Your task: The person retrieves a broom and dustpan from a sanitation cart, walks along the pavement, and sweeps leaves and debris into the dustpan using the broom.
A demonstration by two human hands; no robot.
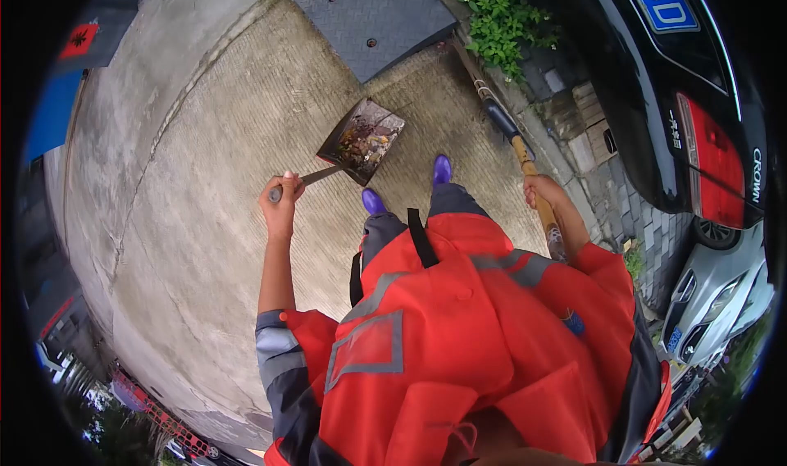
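Observation:
My left hand (281,201) is closed round the end of the handle of a dustpan (363,141). The pan lies ahead of my feet with leaves and bits of litter in it. On the right, my right hand (544,189) grips a long wooden pole (525,159) with a dark sleeve further up. The pole slants away toward the kerb, and its far end is hard to make out.
A grey ramp plate (373,23) lies ahead on the concrete. Green plants (500,23) grow beside the kerb. A black car (656,72) and a silver car (711,290) stand on the right. My purple shoes (443,169) are below the dustpan.

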